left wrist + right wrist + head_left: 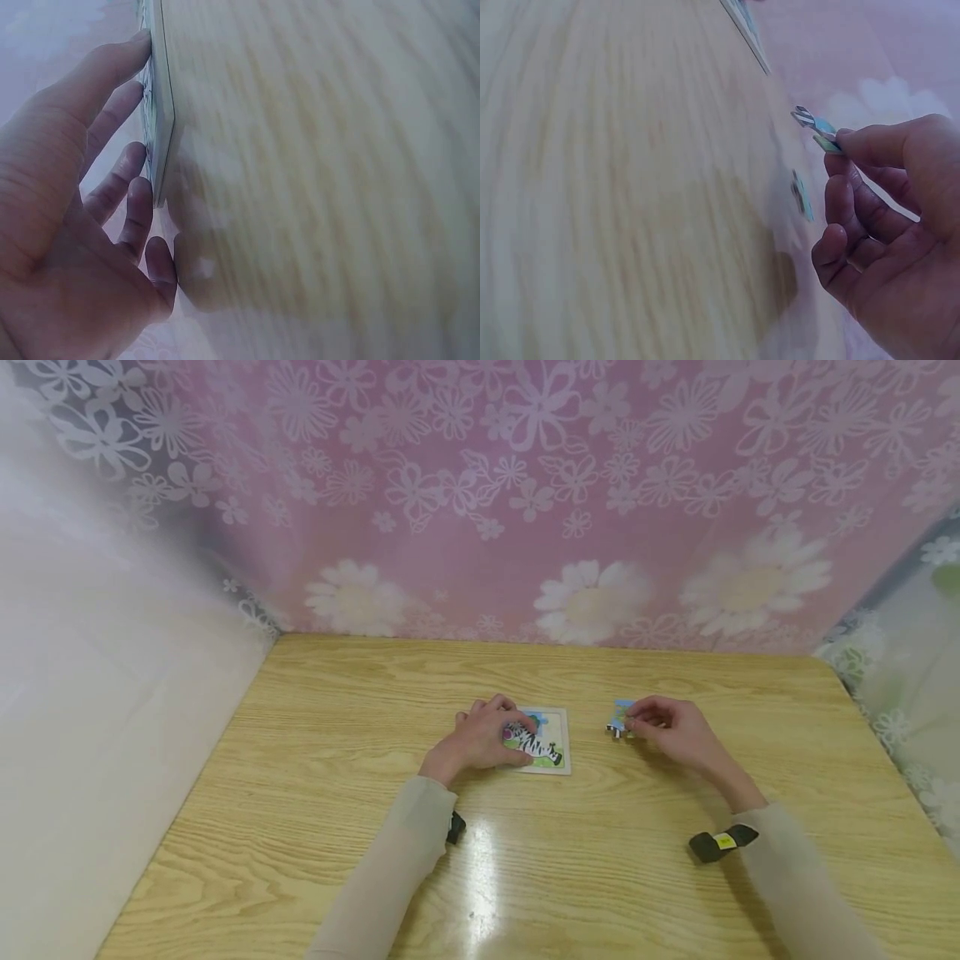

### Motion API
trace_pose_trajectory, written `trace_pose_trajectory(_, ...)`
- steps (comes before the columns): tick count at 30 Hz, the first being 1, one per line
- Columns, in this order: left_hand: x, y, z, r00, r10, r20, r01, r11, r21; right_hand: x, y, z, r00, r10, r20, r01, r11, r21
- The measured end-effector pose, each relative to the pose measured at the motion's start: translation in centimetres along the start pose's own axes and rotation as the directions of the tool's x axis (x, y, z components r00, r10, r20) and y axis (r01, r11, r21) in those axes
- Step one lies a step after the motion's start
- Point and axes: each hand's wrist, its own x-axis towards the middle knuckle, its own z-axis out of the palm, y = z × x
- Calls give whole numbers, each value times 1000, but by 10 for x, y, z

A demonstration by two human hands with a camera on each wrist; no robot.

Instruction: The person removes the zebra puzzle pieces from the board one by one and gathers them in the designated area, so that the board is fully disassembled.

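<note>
A square zebra jigsaw puzzle (553, 762) lies on the table in a pale frame, part of its picture filled with pieces. Over its left side arches my left hand (480, 737), its thumb and fingertips resting on the puzzle, as the left wrist view also shows. To the right, my right hand (678, 732) pinches a small puzzle piece (826, 141) between thumb and index finger, just above the table. That piece shows black-and-white stripes, blue and green. Below the pinched piece, another blue-green puzzle piece (802, 196) lies on the tabletop.
The wood-grain table (315, 727) reaches back to a pink flowered curtain (450, 527). A pale wall covering (112, 635) borders the left side, and a flowered sheet (885, 693) the right. Each wrist wears a black camera band (723, 842).
</note>
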Motion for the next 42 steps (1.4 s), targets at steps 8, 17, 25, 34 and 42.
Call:
trace_pose_trajectory(8,-1,0,0,1000,4,1,-4,1000,-2,-1,14,-19,997,-44,-62,41,998,-48)
trace_pose_trajectory(17,0,0,0,1000,5,6,-5,1000,2,3,25,-37,998,-11,-70,8,999,-43)
trace_pose_trajectory(25,0,1,-1,1000,1,0,-1,1000,12,7,30,-42,996,41,-75,-50,992,-120)
trace_pose_trajectory(34,-1,3,-2,1000,-5,2,5,1000,6,15,32,-38,994,23,-110,-52,961,-271)
trace_pose_trajectory(42,0,2,-1,1000,-10,4,10,1000,11,17,31,-35,992,15,-128,-51,958,-283)
